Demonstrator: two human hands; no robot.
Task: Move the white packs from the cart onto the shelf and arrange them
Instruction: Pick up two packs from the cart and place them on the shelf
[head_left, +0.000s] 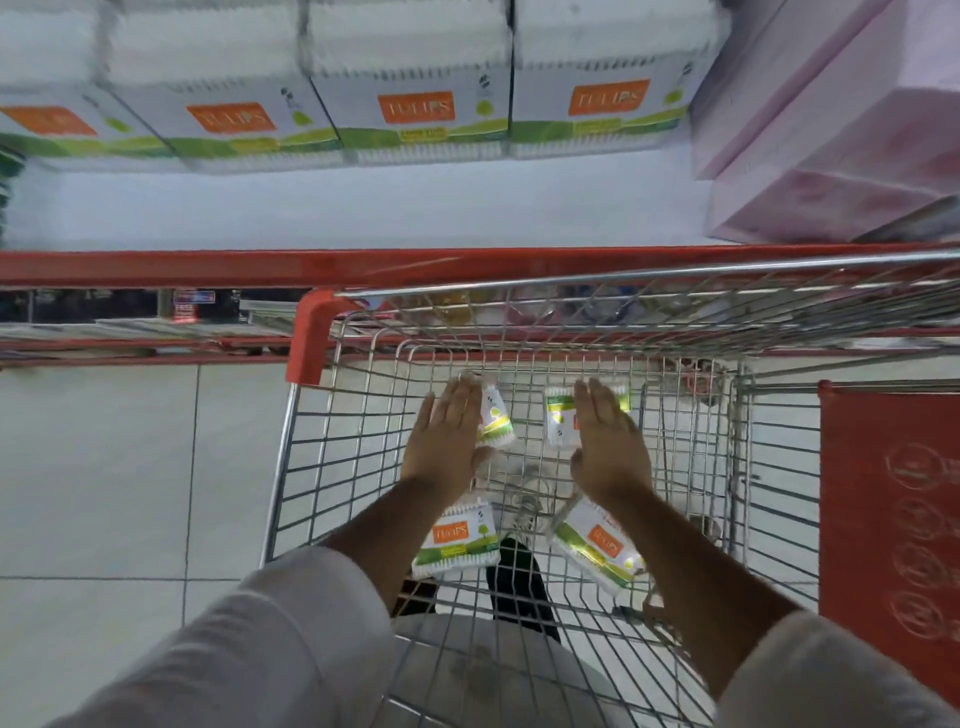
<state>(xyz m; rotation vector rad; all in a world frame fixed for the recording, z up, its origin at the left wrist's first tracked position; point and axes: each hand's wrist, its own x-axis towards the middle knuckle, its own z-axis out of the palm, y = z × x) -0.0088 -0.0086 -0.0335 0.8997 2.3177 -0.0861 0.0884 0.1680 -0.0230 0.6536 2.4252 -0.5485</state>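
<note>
Several white packs with orange and green labels lie on the bottom of the wire cart (306, 467). My left hand (447, 441) hovers flat and open beside the far left pack (496, 418). Over the far right pack (561, 421) my right hand (608, 441) is spread open too. Two more packs, one near left (457, 540) and one near right (597, 551), lie under my forearms. A row of matching packs (410, 114) stands at the back of the white shelf (363, 208) above the cart.
Pink boxes (831, 130) are stacked at the shelf's right end. A red shelf edge (208, 267) runs across just above the cart rim. The cart's red seat flap (888, 519) is at the right. Pale floor tiles (104, 467) lie to the left.
</note>
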